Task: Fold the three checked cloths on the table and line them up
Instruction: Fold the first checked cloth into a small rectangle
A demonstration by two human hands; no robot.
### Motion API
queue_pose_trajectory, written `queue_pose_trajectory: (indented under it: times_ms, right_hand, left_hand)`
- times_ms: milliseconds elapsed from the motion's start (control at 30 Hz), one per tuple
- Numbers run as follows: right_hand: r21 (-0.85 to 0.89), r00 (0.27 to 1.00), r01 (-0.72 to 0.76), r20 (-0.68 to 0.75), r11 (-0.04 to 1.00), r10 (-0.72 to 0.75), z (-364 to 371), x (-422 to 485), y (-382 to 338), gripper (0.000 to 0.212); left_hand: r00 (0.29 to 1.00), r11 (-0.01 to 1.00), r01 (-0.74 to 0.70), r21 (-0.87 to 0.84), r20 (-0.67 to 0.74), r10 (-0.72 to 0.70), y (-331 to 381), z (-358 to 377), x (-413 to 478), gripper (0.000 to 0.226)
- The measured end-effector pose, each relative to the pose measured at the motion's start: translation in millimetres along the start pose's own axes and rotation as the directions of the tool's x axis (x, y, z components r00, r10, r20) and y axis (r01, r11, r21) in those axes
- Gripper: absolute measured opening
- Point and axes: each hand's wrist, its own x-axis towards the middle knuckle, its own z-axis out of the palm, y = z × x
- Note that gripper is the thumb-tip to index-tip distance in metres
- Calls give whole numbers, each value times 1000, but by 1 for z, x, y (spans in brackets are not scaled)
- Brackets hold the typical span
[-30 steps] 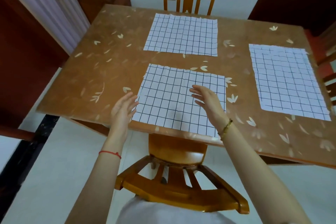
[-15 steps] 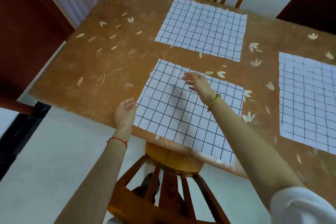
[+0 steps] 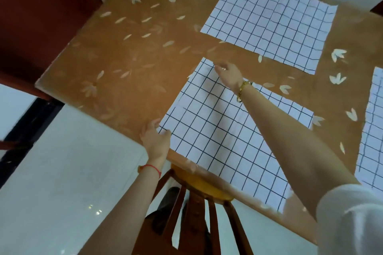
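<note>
Your right hand (image 3: 229,73) reached the near cloth (image 3: 223,136) far corner, left hand (image 3: 155,141) pinched its near corner, right grip unclear.

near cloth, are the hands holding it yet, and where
Left hand is at the near cloth's near left corner, right hand at its far left corner; a closed grip cannot be told.

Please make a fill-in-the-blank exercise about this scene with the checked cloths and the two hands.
1. The table holds ____ checked cloths, all still unfolded.
2. The right hand reaches the far left corner of the ____ cloth.
3. The left hand is at the near ____ corner of the same cloth.
4. The thread on the left wrist is ____.

Missing words: three; nearest; left; red
</note>
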Motion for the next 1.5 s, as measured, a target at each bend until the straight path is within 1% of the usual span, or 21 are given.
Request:
queue_pose_trajectory:
  times_ms: [100,233,367,467,567,667,767,867,933,1033,1133,1200,1300,1400,1433,1500]
  right_hand:
    - [-92,1000,18,25,996,-16,8,21,3,36]
    - [-196,1000,26,16,980,-23,17,39,8,37]
    - [-308,999,39,5,950,-39,28,53,9,36]
    - [-338,999,35,20,941,-30,31,60,12,47]
    - [-329,998,63,44,942,-51,31,62,14,49]
    - [-391,995,47,95,919,-10,30,64,15,53]
    - [-479,993,59,117,876,-3,32,66,17,57]
    - [-577,995,73,93,813,-23,33,61,17,52]
    - [-645,995,101,62,758,-81,34,60,19,47]
    - [-753,987,125,27,646,-159,36,60,21,33]
    - [-779,979,130,5,613,-202,34,56,19,28]
    - [-763,977,125,-15,634,-211,30,52,19,28]
    - [-659,975,103,-83,745,-208,20,41,15,32]
    - [-580,970,111,-113,807,-215,4,28,11,41]
    - [-561,971,114,-112,820,-212,-2,23,10,40]
    - [-499,973,105,-126,860,-192,-15,16,10,31]
  left_hand:
    - [1000,999,-12,33,-9,12,-6,3,4,47]
    - [998,994,-57,89,-35,60,-10,5,5,45]
    - [996,990,-57,129,-63,66,-10,6,5,39]
    - [996,987,-44,152,-72,56,-12,7,6,32]
    - [996,985,-30,172,-78,44,-13,6,8,29]
    - [998,981,-18,191,-59,29,-15,5,11,26]
    - [998,971,-19,237,-50,32,-16,4,13,23]
    - [998,965,-25,262,-51,40,-14,2,13,18]
    - [997,962,-42,271,-54,59,-14,2,13,17]
    - [997,967,-38,254,-50,52,-14,-1,11,15]
    - [997,979,-42,199,-53,53,-12,-5,8,13]
    - [998,986,-34,164,-48,42,-8,-9,8,10]
    - [996,989,-65,134,-58,73,2,-16,6,11]
    - [991,989,-109,100,-61,115,8,-23,9,18]
    - [990,988,-120,97,-65,126,10,-26,11,20]
    - [984,983,-154,103,-79,163,17,-32,14,21]
